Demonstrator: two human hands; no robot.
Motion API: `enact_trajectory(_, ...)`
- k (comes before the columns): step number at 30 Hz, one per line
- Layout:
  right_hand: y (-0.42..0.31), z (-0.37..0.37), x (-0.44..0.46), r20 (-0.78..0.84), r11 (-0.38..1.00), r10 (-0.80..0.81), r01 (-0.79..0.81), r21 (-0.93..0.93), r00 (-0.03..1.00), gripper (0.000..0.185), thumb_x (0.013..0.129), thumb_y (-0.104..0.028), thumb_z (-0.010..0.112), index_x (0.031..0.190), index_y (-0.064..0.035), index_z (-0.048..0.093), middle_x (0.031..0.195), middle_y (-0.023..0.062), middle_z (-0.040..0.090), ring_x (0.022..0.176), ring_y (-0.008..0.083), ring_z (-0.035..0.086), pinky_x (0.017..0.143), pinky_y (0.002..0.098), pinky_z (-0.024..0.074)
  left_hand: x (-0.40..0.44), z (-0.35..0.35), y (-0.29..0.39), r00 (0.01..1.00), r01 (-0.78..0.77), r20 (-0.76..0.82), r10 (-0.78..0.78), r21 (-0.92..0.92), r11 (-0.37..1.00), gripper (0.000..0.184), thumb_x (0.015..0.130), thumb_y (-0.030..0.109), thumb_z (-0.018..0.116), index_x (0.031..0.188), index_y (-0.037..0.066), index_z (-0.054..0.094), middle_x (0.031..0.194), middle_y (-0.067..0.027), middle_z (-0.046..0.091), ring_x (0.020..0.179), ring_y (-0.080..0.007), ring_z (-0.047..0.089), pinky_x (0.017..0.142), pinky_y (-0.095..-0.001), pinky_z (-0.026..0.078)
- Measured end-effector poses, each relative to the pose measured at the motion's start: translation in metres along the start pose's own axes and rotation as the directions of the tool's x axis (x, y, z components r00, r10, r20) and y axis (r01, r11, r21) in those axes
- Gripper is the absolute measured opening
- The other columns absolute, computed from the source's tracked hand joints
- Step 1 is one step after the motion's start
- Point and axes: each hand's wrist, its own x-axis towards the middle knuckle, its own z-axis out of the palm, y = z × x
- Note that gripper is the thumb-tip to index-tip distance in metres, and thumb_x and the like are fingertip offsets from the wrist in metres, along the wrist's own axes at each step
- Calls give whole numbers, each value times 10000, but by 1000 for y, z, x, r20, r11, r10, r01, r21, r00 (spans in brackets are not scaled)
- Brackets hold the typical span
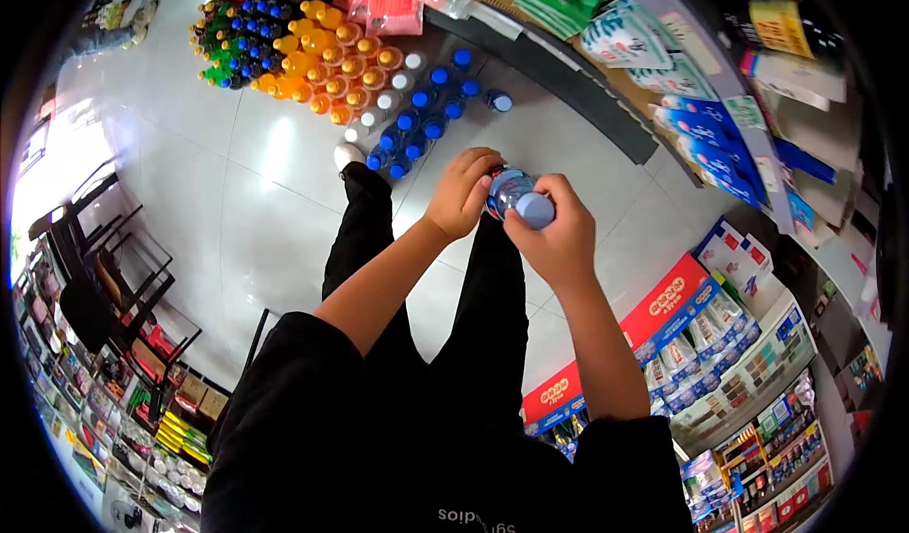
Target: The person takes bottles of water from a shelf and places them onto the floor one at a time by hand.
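A clear plastic bottle [511, 185] with a light blue cap [536, 211] is held between my two hands, its cap tilted up toward me. My left hand [464, 192] is closed against the bottle's far-left side. On the other side, my right hand [561, 235] is wrapped round the bottle near the cap. My fingers cover much of its label. Ahead on the floor stand blue-capped bottles [421, 116] in close rows, with one blue-capped bottle [499, 101] a little apart to their right.
Orange drink bottles [327, 60] and dark bottles [251, 26] stand beyond, to the left. Stocked shelving [653, 69] runs along the right. Boxed goods [653, 315] fill a display at lower right. Black chairs [104, 287] stand at left on the tiled floor [218, 211].
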Motion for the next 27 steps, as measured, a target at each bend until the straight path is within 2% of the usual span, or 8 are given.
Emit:
enact_trajectory(5, 68, 76, 9, -40, 991, 16, -21, -131, 999, 355, 630, -196, 712, 901, -84, 512, 840, 103, 594, 730, 302, 602, 611, 379, 489, -26, 34, -61, 940, 342, -12, -342, 21, 939, 378, 932, 292, 386, 1171, 27, 507, 1166, -178, 518, 1078, -366, 464, 940, -422, 353)
enact_trajectory(7, 102, 106, 17, -81, 981, 103, -115, -154, 991, 374, 637, -199, 709, 929, -84, 505, 859, 106, 595, 760, 302, 599, 631, 387, 485, -28, 43, -83, 770, 630, 101, -630, 38, 776, 413, 940, 319, 362, 1203, 26, 486, 1202, -186, 502, 1063, -366, 471, 919, -421, 372)
enact_trajectory(9, 129, 136, 28, -77, 980, 122, -133, -149, 990, 381, 643, -185, 708, 943, -78, 498, 881, 112, 588, 794, 308, 588, 656, 394, 481, -24, 53, -121, 683, 711, 184, -707, 55, 701, 461, 934, 358, 360, 1235, 27, 468, 1203, -177, 509, 1033, -322, 508, 885, -387, 399)
enact_trajectory(11, 161, 168, 41, -89, 982, 97, -110, -154, 991, 347, 659, -166, 717, 928, -81, 515, 897, 119, 595, 804, 312, 587, 686, 381, 472, -19, 63, -145, 452, 864, 323, -831, -389, 319, 520, 920, 402, 358, 1273, 28, 433, 1231, -154, 494, 1022, -268, 520, 856, -362, 411)
enact_trajectory(12, 175, 181, 47, -116, 983, 35, -55, -178, 993, 369, 655, -151, 703, 953, -62, 505, 900, 136, 576, 822, 327, 575, 672, 405, 478, -19, 66, -158, 409, 861, 351, -842, -455, 229, 575, 908, 437, 352, 1313, 30, 381, 1273, -128, 457, 1039, -229, 506, 848, -356, 408)
enact_trajectory(16, 221, 225, 76, -84, 966, 122, -138, -220, 989, 386, 674, -169, 705, 995, -67, 517, 920, 154, 577, 851, 341, 583, 679, 416, 480, -22, 92, -212, 389, 774, 342, -856, -625, 101, 530, 926, 433, 343, 1297, 58, 388, 1228, -104, 466, 1040, -223, 495, 866, -386, 429)
enact_trajectory(20, 248, 256, 100, -34, 937, 210, -211, -279, 977, 439, 703, -197, 694, 1082, -86, 504, 974, 152, 565, 876, 343, 588, 709, 420, 480, -13, 107, -242, 359, 760, 352, -865, -647, 52, 488, 924, 423, 347, 1266, 83, 421, 1050, -62, 515, 972, -213, 508, 845, -382, 433)
enact_trajectory(27, 273, 284, 127, 1, 928, 254, -244, -282, 967, 452, 723, -209, 681, 1123, -128, 486, 1025, 130, 538, 909, 329, 581, 725, 427, 481, 2, 118, -290, 260, 780, 340, -904, -625, -11, 395, 922, 403, 332, 1171, 136, 483, 944, -22, 546, 897, -196, 523, 824, -389, 424)
